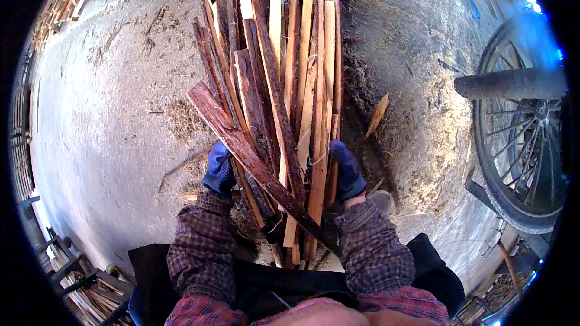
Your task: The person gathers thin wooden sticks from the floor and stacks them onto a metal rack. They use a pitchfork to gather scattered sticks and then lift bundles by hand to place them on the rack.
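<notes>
A long bundle of wooden slats (307,87), several with dark bark along their edges, lies lengthwise in front of me. My left hand (219,169), in a blue work glove, grips its left side near the close end. On the opposite side my right hand (346,172), gloved the same way, holds the slats between it and the left. Both sets of fingertips curl partly out of sight around the wood. One bark-covered slat (238,151) rests slantwise on top, from upper left down toward my right forearm. The slat ends are uneven.
On the concrete floor (109,121) lie bark scraps and sawdust. A loose wood splinter (377,115) is right of the bundle. Farther right stands a spoked wheel (525,127) with a grey bar across it. Stacked wood (63,6) lies far left, metal racks along the left edge.
</notes>
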Available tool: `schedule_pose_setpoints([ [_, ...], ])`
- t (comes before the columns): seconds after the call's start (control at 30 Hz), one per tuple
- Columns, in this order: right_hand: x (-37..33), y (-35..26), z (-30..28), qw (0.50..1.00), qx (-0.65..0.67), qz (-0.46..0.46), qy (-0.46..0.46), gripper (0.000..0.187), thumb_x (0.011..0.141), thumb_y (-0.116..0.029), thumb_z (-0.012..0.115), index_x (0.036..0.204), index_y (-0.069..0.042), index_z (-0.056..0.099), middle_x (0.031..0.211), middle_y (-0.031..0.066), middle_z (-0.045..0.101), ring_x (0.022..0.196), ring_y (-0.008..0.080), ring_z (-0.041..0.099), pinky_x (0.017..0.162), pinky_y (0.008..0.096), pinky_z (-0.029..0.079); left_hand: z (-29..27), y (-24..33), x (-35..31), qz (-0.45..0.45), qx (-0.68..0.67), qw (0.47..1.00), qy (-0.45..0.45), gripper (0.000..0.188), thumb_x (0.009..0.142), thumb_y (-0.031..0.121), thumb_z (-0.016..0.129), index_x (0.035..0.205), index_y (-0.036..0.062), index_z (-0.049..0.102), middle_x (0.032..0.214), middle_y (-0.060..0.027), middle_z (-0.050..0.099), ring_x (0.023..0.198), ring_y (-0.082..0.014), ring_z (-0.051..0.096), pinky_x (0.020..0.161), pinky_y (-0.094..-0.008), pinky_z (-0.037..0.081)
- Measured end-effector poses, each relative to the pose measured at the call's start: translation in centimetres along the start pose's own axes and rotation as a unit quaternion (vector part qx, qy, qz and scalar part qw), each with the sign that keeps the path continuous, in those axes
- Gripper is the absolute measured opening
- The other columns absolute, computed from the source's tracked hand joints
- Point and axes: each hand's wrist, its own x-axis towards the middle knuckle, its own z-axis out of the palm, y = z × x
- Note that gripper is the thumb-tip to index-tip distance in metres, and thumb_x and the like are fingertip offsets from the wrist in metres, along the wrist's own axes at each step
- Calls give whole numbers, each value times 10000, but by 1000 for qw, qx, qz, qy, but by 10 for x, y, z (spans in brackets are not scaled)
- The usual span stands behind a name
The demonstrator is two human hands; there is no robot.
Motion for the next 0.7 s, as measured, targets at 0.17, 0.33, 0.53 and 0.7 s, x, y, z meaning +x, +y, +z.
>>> schedule_pose_setpoints([
  [0.17,16,42,-72,996,-61,-33,-53,401,937,-275,441,1254,-33,488,1219,97,543,1120,203,522,989,342,406,-88,-59,26,-1,43,999,8,372,959,247,408,1251,22,450,1142,-118,548,985,-203,557,856,-292,471],
  [0.33,-10,7,-14,995,-67,-32,-60,338,915,-216,493,1195,-32,540,1180,103,569,1076,210,554,945,344,448,-58,-65,-3,-5,110,987,117,459,971,255,401,1350,4,339,1308,-99,442,1149,-181,457,999,-305,359],
  [0.53,-6,12,-7,993,-69,63,73,289,874,-239,571,1093,-54,607,1028,73,631,908,186,610,821,336,500,-44,-41,0,-23,112,982,149,444,966,246,409,1335,5,354,1294,-98,452,1135,-181,465,988,-306,367],
  [0.7,-20,29,-100,955,-253,-52,146,254,899,-248,530,1038,-56,624,965,65,632,899,178,597,835,331,486,-29,-46,18,-36,86,987,133,432,962,239,416,1322,6,368,1281,-98,460,1124,-181,471,979,-307,373],
])
